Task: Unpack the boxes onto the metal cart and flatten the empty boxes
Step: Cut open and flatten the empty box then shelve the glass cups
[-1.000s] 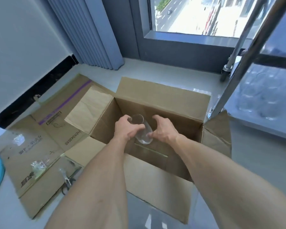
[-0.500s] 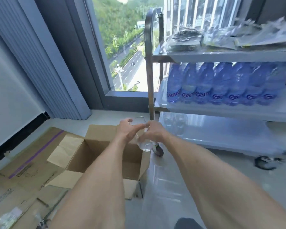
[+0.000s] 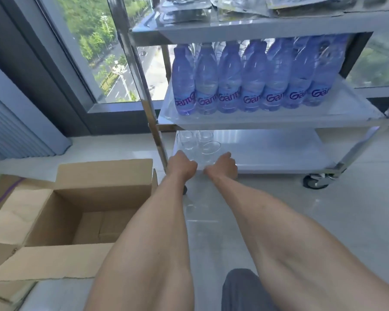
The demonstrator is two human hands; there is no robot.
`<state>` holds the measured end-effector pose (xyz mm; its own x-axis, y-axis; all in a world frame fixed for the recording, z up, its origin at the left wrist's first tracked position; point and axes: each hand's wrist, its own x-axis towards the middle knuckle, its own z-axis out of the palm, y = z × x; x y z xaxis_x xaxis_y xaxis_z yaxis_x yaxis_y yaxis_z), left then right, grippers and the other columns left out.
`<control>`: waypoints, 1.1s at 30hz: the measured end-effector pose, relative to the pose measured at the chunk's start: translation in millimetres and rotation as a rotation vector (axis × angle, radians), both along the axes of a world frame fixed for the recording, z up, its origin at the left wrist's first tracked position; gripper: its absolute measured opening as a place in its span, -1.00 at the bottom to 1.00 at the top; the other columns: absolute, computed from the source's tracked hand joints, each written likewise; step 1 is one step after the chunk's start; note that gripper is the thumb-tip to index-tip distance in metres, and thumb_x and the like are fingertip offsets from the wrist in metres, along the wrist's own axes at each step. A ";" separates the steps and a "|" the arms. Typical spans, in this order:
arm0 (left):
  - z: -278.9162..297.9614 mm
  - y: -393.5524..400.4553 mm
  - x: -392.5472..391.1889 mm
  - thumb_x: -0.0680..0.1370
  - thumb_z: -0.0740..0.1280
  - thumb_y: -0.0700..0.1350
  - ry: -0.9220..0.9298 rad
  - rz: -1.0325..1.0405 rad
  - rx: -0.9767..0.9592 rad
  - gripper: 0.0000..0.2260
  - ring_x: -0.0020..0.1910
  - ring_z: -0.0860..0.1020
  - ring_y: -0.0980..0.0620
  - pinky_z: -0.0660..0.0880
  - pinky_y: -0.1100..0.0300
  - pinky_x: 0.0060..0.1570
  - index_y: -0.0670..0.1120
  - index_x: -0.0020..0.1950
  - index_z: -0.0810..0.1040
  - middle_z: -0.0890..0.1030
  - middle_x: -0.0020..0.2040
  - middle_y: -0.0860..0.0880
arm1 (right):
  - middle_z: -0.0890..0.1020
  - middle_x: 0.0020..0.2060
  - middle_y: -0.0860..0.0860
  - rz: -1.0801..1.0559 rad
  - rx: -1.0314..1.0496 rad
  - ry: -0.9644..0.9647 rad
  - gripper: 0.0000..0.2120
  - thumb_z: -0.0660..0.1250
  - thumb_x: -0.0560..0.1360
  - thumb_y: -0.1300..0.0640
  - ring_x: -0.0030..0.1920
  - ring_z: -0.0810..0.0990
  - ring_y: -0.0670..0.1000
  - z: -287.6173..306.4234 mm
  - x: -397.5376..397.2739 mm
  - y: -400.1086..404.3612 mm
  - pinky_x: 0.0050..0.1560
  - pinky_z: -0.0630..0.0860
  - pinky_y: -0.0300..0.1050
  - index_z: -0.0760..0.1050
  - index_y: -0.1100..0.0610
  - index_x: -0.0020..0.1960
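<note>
1. The left hand [image 3: 182,166] and right hand [image 3: 223,166] meet at the bottom shelf [image 3: 279,151] of the metal cart [image 3: 144,90]; fingers curled, but what they pinch cannot be told.
2. Clear glasses [image 3: 197,141] stand just beyond both hands.
3. Above them, bottles [image 3: 252,84] labelled "Gant".
4. The open box [image 3: 88,203] lies left of the left hand.

The open box [image 3: 94,198] stands on the floor left of the metal cart [image 3: 267,122], whose middle shelf carries water bottles [image 3: 252,84] above glasses [image 3: 198,142] on the bottom shelf.
</note>
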<state>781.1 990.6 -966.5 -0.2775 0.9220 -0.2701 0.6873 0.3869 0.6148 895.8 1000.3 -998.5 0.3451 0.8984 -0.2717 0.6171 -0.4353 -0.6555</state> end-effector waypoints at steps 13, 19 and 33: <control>-92.8 83.8 13.6 0.49 0.43 0.00 0.009 0.241 -0.024 -0.19 0.29 0.49 -0.23 0.50 -0.05 0.22 -0.19 0.55 0.02 0.45 0.36 -0.23 | 0.53 0.17 0.13 -0.145 0.228 0.047 -0.37 0.55 0.31 0.02 0.20 0.50 0.18 -76.9 29.3 89.7 -0.03 0.39 -0.06 0.33 0.19 0.23; -106.0 112.4 29.1 0.46 0.51 0.06 -0.100 0.258 0.001 0.03 0.40 0.40 -0.21 0.43 -0.01 0.28 -0.17 0.60 -0.19 0.27 0.51 -0.26 | 0.55 0.12 0.13 -0.217 0.246 0.060 -0.40 0.56 0.30 0.06 0.15 0.53 0.17 -90.0 39.4 114.1 -0.03 0.33 -0.13 0.36 0.21 0.20; -130.0 116.8 31.3 0.48 0.51 0.00 -0.101 0.348 0.168 -0.06 0.31 0.47 -0.20 0.45 0.05 0.19 -0.08 0.61 -0.10 0.27 0.44 -0.22 | 0.54 0.20 0.11 -0.149 0.314 0.019 -0.24 0.55 0.30 -0.02 0.21 0.52 0.14 -113.4 34.5 131.2 0.10 0.41 -0.09 0.31 0.16 0.38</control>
<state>812.4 1107.4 -1096.5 -0.5607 0.8113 -0.1656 0.4656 0.4743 0.7472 930.3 1131.5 -1112.0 0.4764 0.8792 0.0020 0.5479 -0.2951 -0.7827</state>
